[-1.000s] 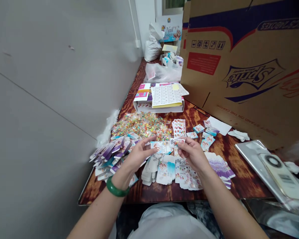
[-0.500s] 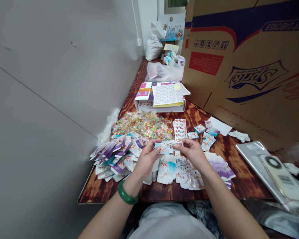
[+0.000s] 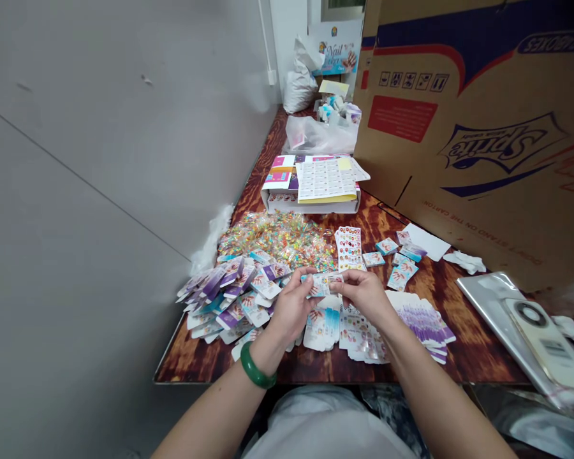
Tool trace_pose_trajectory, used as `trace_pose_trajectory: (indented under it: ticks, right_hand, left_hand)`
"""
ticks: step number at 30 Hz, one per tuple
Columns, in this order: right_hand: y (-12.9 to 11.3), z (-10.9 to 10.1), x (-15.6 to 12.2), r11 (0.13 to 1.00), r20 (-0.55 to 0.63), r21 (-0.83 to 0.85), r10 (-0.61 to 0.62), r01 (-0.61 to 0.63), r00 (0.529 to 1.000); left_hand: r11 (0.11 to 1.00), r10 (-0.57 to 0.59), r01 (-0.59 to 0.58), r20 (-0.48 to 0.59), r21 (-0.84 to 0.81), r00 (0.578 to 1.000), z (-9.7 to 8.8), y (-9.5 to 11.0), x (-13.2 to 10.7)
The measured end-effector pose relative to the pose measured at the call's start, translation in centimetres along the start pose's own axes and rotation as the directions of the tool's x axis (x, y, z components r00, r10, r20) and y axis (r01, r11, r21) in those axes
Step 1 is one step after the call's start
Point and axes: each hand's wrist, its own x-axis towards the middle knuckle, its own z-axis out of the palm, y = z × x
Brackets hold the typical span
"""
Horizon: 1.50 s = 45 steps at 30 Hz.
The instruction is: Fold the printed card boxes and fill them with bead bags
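Observation:
A small blue-and-white printed card box (image 3: pixel 319 285) is in my left hand (image 3: pixel 291 305), its fingers closed round the left end. My right hand (image 3: pixel 366 294) pinches a printed sticker strip (image 3: pixel 336 279) at the box's right end. How far the strip sits inside the box I cannot tell. Just below my hands lie a stack of flat blue card boxes (image 3: pixel 321 328) and a spread of sticker strips (image 3: pixel 358 335). Beyond my right hand is a pile of sticker sheets with round red prints (image 3: pixel 349 247).
Left lies a heap of purple and blue card boxes (image 3: pixel 239 290), with wrapped colourful pieces (image 3: pixel 287 239) behind. Fanned purple cards (image 3: pixel 421 319) and several small filled boxes (image 3: pixel 387 246) lie right. A large carton (image 3: pixel 459 115) and a phone (image 3: pixel 550 344) stand or lie further right.
My hands have drawn closer together, and less of the strip shows beyond the box. My left hand has turned slightly and shifted right. The view has shifted a little.

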Motion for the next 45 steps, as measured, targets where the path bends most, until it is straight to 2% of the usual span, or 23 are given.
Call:
trace_pose_trajectory:
  ticks: [5,7,9,13,19,21,23,25,27,29,33,35,38,42,44,45]
  right_hand:
    - [-0.8,-0.4,-0.4,0.994,0.169,-0.106,0.021,-0.002,0.985]
    - [-0.9,-0.5,-0.4,0.988,0.202,-0.154,0.019,0.013,0.979]
    - [-0.7,-0.4,-0.3,0.98,0.201,-0.188,-0.027,0.065,0.979]
    - [-0.5,0.1,-0.1,0.949,0.179,-0.198,-0.211,0.246,0.961]
    - [-1.2,0.2,-0.2,0.892,0.317,-0.238,-0.303,0.384,0.899]
    - [-1.1,0.3,-0.1,0.878,0.246,-0.283,-0.322,0.385,0.914]
    - [-0.8,0.5,0.1,0.877,0.082,-0.33,-0.341,0.349,0.936]
    - [-0.4,0.6,0.1,0.904,-0.007,-0.323,-0.298,0.28,0.955]
    - [-0.2,0.6,0.1,0.934,0.058,-0.295,-0.191,0.2,0.98]
    - [-0.5,0.3,-0.1,0.912,0.154,-0.368,-0.134,0.183,0.979]
    - [-2.0,-0.4,-0.6,0.698,0.223,-0.643,-0.225,0.317,0.949]
    - [-2.7,-0.5,-0.8,0.633,0.273,-0.684,-0.238,0.362,0.932]
    - [-3.3,-0.5,-0.9,0.591,0.309,-0.703,-0.245,0.394,0.919]
    - [-3.5,-0.6,-0.9,0.59,0.334,-0.688,-0.259,0.423,0.906]
    - [-3.4,-0.8,-0.7,0.653,0.322,-0.635,-0.262,0.412,0.91]
    - [-3.2,-1.0,-0.6,0.717,0.303,-0.58,-0.253,0.388,0.919]
  left_hand:
    - [0.998,0.006,-0.005,-0.014,0.061,1.0,0.1,-0.2,-0.1]
    - [0.994,0.011,-0.008,-0.031,0.107,0.999,0.1,-0.3,-0.2]
    - [0.99,0.024,-0.017,-0.049,0.139,0.999,0.3,-0.4,-0.3]
    - [0.989,0.074,-0.063,-0.08,0.131,0.994,0.4,-0.5,-0.5]
    - [0.992,0.077,-0.067,-0.101,0.104,0.992,0.6,0.1,-0.7]
    - [0.993,0.087,-0.078,-0.108,0.084,0.99,0.8,0.2,-0.7]
    - [0.995,0.091,-0.086,-0.115,0.048,0.989,0.9,0.2,-0.7]
    - [0.997,0.082,-0.081,-0.118,0.016,0.99,0.9,0.2,-0.7]
    - [0.998,0.065,-0.064,-0.097,0.017,0.993,0.7,0.1,-0.7]
    - [0.994,0.039,-0.034,-0.049,0.099,0.998,0.2,0.3,-0.4]
    - [0.909,-0.051,0.045,0.003,0.414,0.999,-1.0,1.1,0.3]
    - [0.891,-0.161,0.123,0.051,0.437,0.986,-1.3,1.4,0.6]
    - [0.905,-0.283,0.223,0.121,0.362,0.952,-1.4,1.4,0.7]
    - [0.902,-0.299,0.254,0.082,0.35,0.951,-1.1,0.8,0.8]
    - [0.911,-0.314,0.273,0.092,0.308,0.945,-0.9,0.8,0.8]
    - [0.923,-0.314,0.279,0.102,0.265,0.944,-0.7,0.9,0.7]
